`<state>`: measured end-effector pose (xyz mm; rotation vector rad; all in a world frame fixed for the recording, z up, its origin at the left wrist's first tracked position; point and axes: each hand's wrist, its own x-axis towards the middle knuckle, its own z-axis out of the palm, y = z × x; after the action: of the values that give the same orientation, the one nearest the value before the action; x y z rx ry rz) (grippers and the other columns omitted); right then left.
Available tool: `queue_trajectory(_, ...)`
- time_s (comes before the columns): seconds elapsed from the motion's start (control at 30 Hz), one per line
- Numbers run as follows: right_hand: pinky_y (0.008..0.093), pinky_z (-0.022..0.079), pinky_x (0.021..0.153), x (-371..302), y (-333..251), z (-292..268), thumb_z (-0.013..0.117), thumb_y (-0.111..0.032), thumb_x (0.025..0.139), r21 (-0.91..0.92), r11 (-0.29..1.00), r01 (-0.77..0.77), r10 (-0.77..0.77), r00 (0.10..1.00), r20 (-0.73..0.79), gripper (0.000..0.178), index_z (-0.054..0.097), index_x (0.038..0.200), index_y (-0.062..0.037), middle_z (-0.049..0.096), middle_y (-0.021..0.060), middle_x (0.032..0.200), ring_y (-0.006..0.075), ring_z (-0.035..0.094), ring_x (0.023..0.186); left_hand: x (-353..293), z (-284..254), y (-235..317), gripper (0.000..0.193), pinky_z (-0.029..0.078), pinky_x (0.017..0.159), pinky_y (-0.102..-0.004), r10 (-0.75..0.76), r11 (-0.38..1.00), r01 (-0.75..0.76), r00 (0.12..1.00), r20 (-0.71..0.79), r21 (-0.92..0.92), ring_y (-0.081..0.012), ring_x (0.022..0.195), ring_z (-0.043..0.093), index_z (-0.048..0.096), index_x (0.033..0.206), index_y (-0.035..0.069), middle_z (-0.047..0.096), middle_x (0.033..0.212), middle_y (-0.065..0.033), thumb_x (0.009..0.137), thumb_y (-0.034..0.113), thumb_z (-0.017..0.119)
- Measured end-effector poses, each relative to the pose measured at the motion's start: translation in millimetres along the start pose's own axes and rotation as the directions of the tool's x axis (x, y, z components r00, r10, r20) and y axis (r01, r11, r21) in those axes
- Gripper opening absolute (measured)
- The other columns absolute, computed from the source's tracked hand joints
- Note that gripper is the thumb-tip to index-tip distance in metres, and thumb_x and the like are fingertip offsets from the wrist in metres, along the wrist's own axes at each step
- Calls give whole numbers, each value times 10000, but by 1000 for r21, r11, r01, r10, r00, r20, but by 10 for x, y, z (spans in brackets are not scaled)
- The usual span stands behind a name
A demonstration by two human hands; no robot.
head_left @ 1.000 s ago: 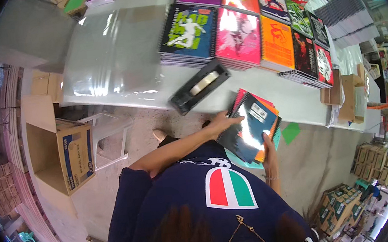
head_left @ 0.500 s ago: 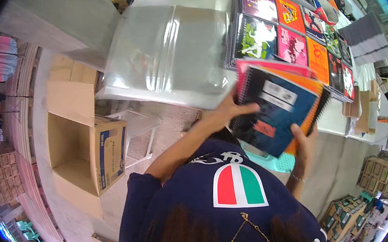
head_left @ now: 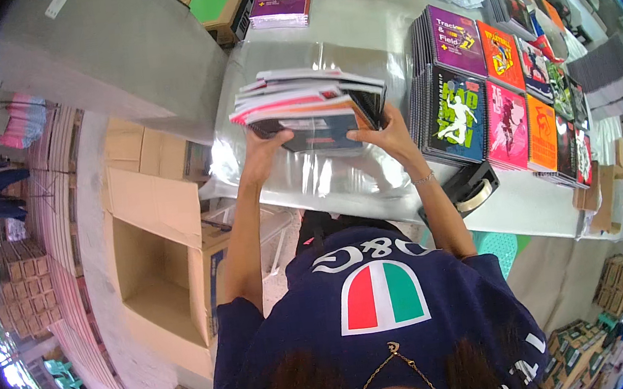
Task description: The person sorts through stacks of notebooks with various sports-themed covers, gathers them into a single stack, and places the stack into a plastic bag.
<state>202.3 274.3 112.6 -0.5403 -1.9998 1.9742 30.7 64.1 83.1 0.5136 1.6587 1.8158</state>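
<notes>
Between both hands I hold a stack of spiral notebooks [head_left: 319,126], tilted so its page edges face up, over the plastic-covered part of the table. My left hand [head_left: 266,147] grips its left side, thumb on the dark cover facing me. On the right side, my right hand [head_left: 385,134] is closed round the stack, thumb also on that cover. To the right of my right hand stand rows of notebook piles, among them a badminton-cover pile [head_left: 456,118], a pink pile [head_left: 508,124] and a purple pile [head_left: 455,41].
A separate purple notebook pile [head_left: 280,2] lies at the far side of the table [head_left: 535,203]. A black tape dispenser [head_left: 473,193] sits near the front edge. At left on the floor is an open cardboard box [head_left: 158,277]. A grey pillar [head_left: 134,53] rises behind it.
The notebook stack has moved left from beside the piles to above the plastic sheet. It has turned from cover up to page edges up. Both hands still hold it.
</notes>
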Motion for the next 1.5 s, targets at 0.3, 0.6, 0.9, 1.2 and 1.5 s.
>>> queue_trajectory(0.3,358,308,1090,179,904,477,821,-36,625,179,969,-170,176,984,-18,1204,-7,1499,-41,354,126,1441,234,369,1311,284,-362,-296,1096,465,948,-337,-143,931,76,976,167,358,-192,1139,519,216,1458,50,488,1286,-113,604,140,897)
queue_trajectory(0.6,341,389,1024,10,772,616,779,35,608,179,963,-200,236,949,-208,954,269,1412,-18,500,103,1283,217,476,1188,359,-236,-10,906,456,942,-311,41,988,-88,941,337,125,-164,1098,538,354,1322,45,551,1182,-78,605,143,901)
queue_trajectory(0.9,336,413,970,-126,689,638,724,5,669,11,967,-253,249,943,-221,608,518,1241,11,574,100,1191,208,516,1119,218,-169,20,840,476,922,-310,27,998,-44,950,312,47,-160,1042,571,386,1260,29,580,1112,-69,599,111,897)
queue_trajectory(1.2,341,401,964,-121,757,700,702,-7,653,50,974,-220,225,939,-261,539,561,1172,22,589,102,1134,219,528,1067,141,-186,-173,887,476,926,-324,-46,995,66,967,250,-72,-158,1072,563,379,1305,31,579,1145,-77,585,76,895)
queue_trajectory(1.5,355,360,1051,-57,799,534,790,-22,660,21,970,-242,243,957,-162,907,295,1421,-20,505,133,1303,232,468,1219,149,-413,-247,823,476,923,-329,-119,987,142,963,243,-79,-217,1087,568,387,1337,-31,581,1144,-129,663,79,847)
